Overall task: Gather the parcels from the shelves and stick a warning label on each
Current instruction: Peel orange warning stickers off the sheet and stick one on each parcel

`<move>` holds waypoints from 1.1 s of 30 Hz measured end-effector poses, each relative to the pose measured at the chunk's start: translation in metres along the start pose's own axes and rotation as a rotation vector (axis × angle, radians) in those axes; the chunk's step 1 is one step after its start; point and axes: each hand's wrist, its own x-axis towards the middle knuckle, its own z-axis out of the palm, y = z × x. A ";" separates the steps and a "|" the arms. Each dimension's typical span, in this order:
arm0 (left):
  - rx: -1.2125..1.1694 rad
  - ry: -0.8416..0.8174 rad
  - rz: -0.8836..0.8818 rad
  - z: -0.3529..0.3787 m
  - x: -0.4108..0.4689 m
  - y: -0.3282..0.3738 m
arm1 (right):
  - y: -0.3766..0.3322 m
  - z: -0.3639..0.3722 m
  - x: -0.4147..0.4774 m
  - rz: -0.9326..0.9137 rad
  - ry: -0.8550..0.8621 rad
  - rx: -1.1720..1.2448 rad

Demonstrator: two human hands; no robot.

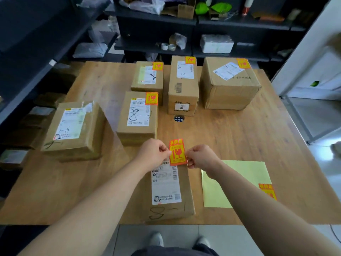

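An orange and yellow warning label is pinched by its side edges between my left hand and my right hand, over the far end of a cardboard parcel near the table's front edge. That parcel carries a white shipping label and shows no warning label stuck on it. Several parcels farther back, such as one and another, each bear a warning label at a far corner. A parcel at the left shows none.
A pale yellow backing sheet with one more warning label lies right of the near parcel. The wooden table has a cable hole. Dark shelves with bags and tape rolls stand behind and left.
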 end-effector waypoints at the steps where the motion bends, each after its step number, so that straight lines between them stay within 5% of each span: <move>1: 0.006 0.001 -0.001 0.001 0.002 -0.001 | 0.000 0.001 -0.001 -0.003 0.004 0.002; 33: 0.140 0.018 -0.022 0.008 0.010 -0.004 | 0.003 0.004 0.000 -0.051 0.085 -0.123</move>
